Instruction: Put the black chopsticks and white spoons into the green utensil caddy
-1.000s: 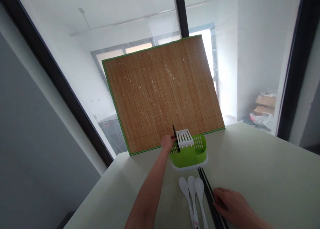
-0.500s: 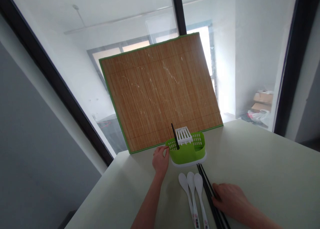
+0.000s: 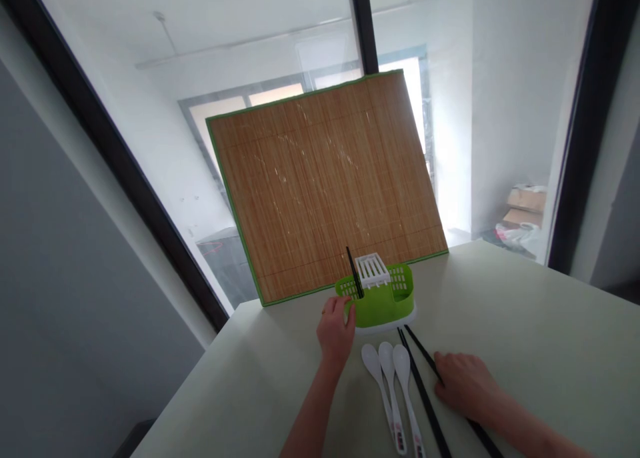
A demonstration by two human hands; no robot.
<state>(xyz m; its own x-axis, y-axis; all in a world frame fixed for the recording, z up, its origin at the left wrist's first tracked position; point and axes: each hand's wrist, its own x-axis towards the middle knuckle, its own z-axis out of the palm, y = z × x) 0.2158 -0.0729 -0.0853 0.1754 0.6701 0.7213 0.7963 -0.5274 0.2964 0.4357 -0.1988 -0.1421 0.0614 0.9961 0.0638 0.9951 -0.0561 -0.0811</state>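
At the left end of a green cutlery holder (image 3: 379,306), my left hand (image 3: 337,329) has its curled fingers and thumb against the wall and rim. A black chopstick (image 3: 351,266) leans up out of the holder's left compartment. My right hand (image 3: 466,386) is closed round a black chopstick (image 3: 423,351), which slants across the table with its thin tip near the holder's base. Left of it lie other black chopsticks (image 3: 427,399), close together. Three white spoons (image 3: 393,378) lie side by side, bowls toward the holder.
A white slotted piece (image 3: 373,269) sits on the holder's middle. Behind it, a bamboo mat (image 3: 325,185) with green edging leans on the glass. The pale table (image 3: 530,325) has its far edge along the glass, and a dark frame post (image 3: 115,158) rises at the left.
My right hand has moved slightly right, and the chopstick in it has swung away from the others. My left hand has shifted right, further over the holder's left end.
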